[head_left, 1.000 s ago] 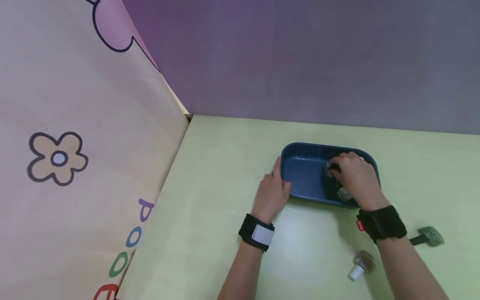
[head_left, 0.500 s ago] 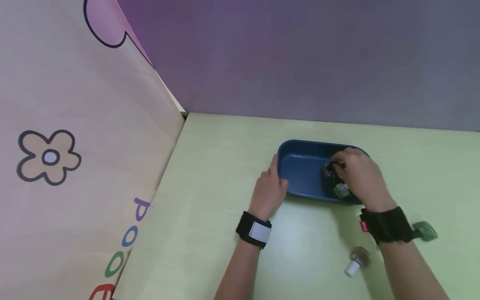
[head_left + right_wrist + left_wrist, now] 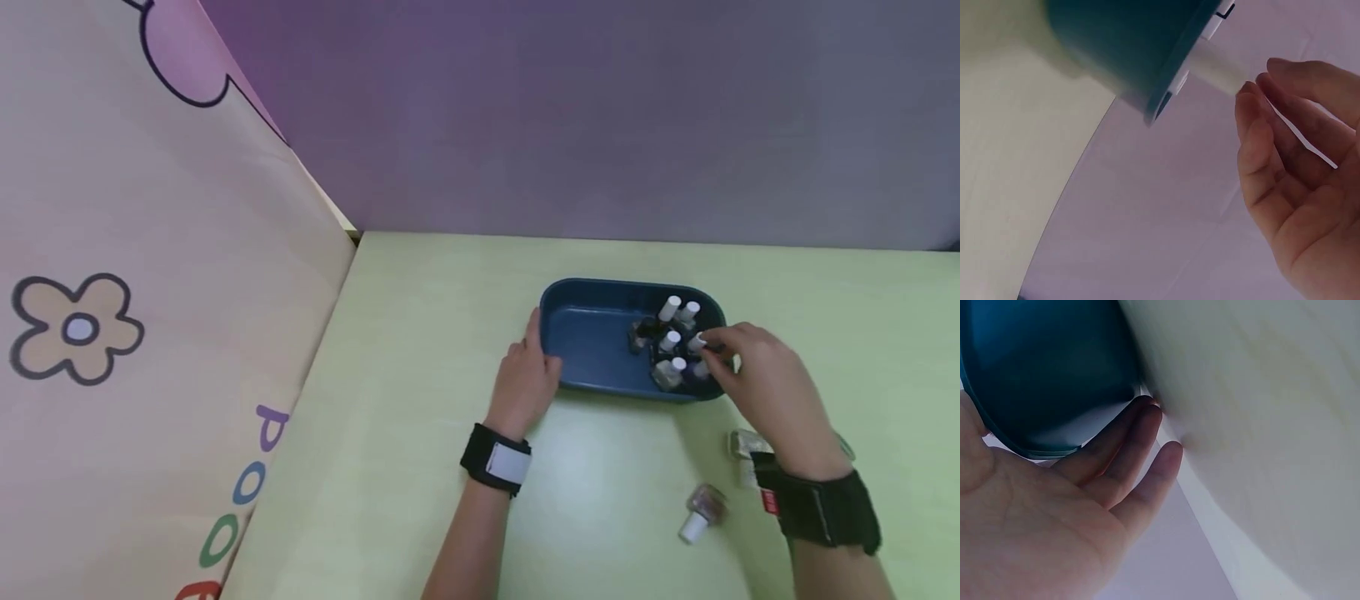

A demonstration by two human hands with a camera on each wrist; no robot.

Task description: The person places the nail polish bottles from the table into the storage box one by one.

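Note:
A blue tray [image 3: 592, 350] holds several small glass bottles at its right end, most with white caps, like nail polish bottles; one dark-capped bottle [image 3: 641, 332] leans among them. My left hand [image 3: 522, 383] rests against the tray's left end, thumb at the near corner and fingers along the outside. Over the tray's right side is my right hand [image 3: 768, 379]. Its thumb and fingertips are right at the end of one white cap [image 3: 1219, 69], which sticks up past the rim. In the right wrist view the fingers are bent and slightly apart.
A brownish-pink bottle with a white cap [image 3: 705, 504] lies on the pale table [image 3: 420, 375] near my right forearm. Another clear bottle [image 3: 746, 442] lies partly under the right wrist, and a green edge [image 3: 847, 448] shows behind it. A purple-grey wall [image 3: 600, 125] borders the back.
My right hand has let go of the dark-capped bottle inside the tray and moved right to a white cap, uncovering the bottles. My left hand keeps its place on the tray.

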